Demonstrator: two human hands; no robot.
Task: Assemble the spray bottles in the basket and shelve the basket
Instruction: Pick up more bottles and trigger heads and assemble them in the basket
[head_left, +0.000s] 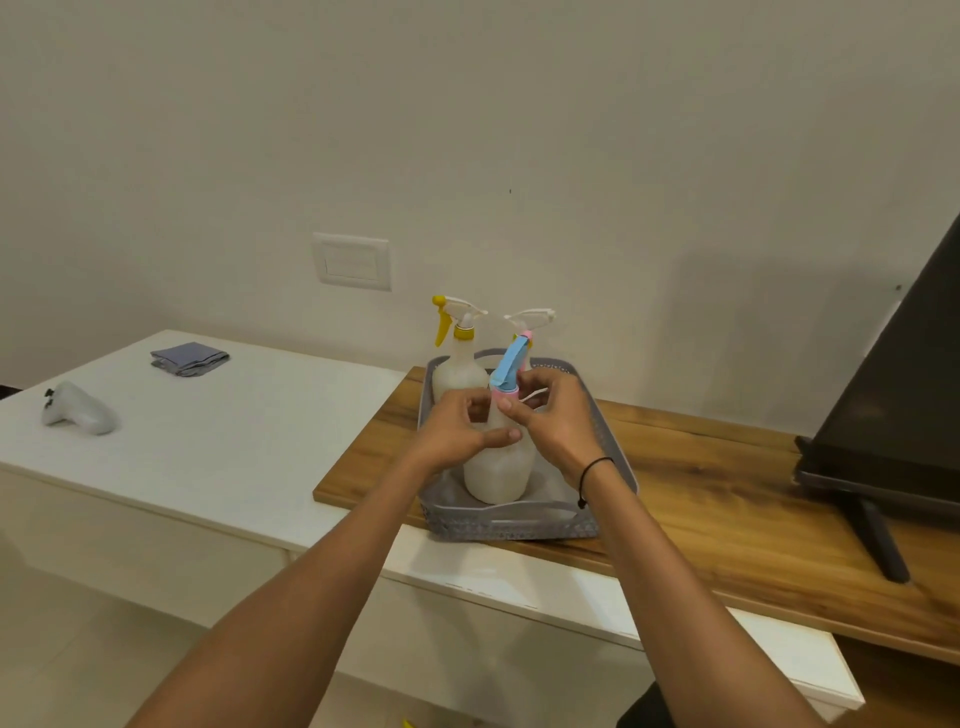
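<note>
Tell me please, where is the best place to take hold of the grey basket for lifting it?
Probably the near end wall of the grey basket: its rim shows a handle slot there. Come from the near side with fingers under that rim, the other hand likely at the far end, since the upright bottles make it top-heavy.

Your forearms are bare, with no sleeves showing. Your right wrist (597, 470) wears a thin black cord bracelet (592, 467), with a small dark bead (582, 503) hanging from it.

No legible text anywhere.
</note>
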